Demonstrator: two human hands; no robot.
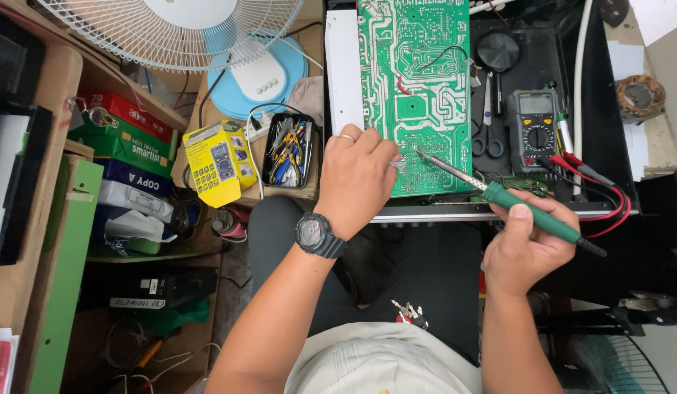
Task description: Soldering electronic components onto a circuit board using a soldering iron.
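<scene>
From the head camera, looking straight down, a green circuit board [413, 87] lies solder-side up on a dark surface [608, 146], reaching from the far edge toward the person's lap. The left hand [355, 179], with a ring and a black wristwatch [320, 235], rests on the near left edge of the board; its grip is pressed together on something small and silvery at the fingertips [397, 165], too small to tell what. The right hand [527, 248] sits near and to the right, its grip pinching the green handle of a soldering iron [499, 195], thumb on top. The iron slants up to the left, and its metal tip touches the board just beside the left fingertips.

To the right of the board lie scissors [488, 124] and a dark multimeter [535, 130] with red and black leads trailing toward the right hand. To the left stand a black tray of small tools [289, 149] and a yellow box [216, 162]. A white fan [179, 29] fills the far left corner, above stacked boxes on a wooden shelf [54, 95].
</scene>
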